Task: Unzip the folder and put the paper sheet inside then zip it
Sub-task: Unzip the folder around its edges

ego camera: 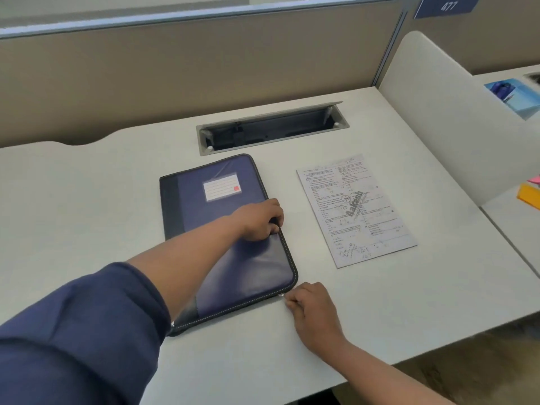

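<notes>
A dark blue zip folder (216, 206) with a white label lies flat on the desk, slightly rotated. My left hand (260, 219) rests on its right edge with the fingers curled over the zipper line. At the folder's near right corner, my right hand (311, 304) pinches the small metal zipper pull (281, 295). A printed paper sheet (355, 210) lies flat on the desk to the right of the folder, touched by neither hand.
The white desk (87, 217) has an open cable tray slot (271, 128) behind the folder. A beige partition wall stands at the back. A white divider (444, 112) closes the right side, with coloured items on the neighbouring desk beyond it.
</notes>
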The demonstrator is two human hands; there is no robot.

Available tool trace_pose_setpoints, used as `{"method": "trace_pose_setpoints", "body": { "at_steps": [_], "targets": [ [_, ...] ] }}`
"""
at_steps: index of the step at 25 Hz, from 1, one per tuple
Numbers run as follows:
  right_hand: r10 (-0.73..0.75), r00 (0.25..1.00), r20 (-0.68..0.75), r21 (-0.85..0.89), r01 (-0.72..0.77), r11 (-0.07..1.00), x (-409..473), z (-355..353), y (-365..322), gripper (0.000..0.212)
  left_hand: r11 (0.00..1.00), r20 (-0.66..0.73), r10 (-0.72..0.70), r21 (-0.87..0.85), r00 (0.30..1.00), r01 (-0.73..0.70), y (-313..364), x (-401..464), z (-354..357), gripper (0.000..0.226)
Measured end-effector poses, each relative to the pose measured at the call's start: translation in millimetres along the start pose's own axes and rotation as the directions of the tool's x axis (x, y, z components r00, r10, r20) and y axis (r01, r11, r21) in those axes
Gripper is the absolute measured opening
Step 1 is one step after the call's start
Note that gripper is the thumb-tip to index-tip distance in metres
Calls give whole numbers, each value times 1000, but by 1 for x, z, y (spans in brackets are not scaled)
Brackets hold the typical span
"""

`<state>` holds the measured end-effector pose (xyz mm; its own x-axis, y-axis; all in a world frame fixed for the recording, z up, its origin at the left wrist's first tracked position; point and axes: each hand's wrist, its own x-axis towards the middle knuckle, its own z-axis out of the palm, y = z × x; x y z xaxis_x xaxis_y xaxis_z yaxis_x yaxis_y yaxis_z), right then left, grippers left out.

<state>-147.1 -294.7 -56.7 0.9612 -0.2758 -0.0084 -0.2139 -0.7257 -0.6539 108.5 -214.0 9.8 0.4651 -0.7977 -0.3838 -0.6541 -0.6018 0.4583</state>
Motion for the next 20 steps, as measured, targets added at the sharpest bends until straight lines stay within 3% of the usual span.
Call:
{"method": "trace_pose_setpoints", "body": {
  "at_steps": [7, 9, 11, 14, 18, 20],
  "targets": [
    [-162, 987, 20, -129, 163, 978, -9, 32, -31, 10, 999, -56, -17, -44, 998, 14, 6, -8, 5, 11],
    [-202, 977, 65, -124, 208, 970, -9, 31, -30, 5, 998, -69, -29, -54, 997, 26, 5, -14, 10, 19],
    [-185, 976, 116, -94, 197, 976, -7, 24, -29, 14, 995, -123, -46, -99, 991, 33, 2, -26, 17, 30],
    [-84, 991, 100, -2, 85, 996, 3, 6, -29, 25, 985, -242, -82, -169, 967, 41, -3, -58, 31, 30],
    [126, 992, -32, 162, -119, 979, 24, -13, -22, 9, 967, -430, -177, -245, 885, 74, -8, -127, 69, 10],
    [245, 969, -9, 193, -239, 952, 34, -16, -22, 18, 948, -452, -251, -295, 856, 122, 3, -160, 94, 13]
  ]
}}
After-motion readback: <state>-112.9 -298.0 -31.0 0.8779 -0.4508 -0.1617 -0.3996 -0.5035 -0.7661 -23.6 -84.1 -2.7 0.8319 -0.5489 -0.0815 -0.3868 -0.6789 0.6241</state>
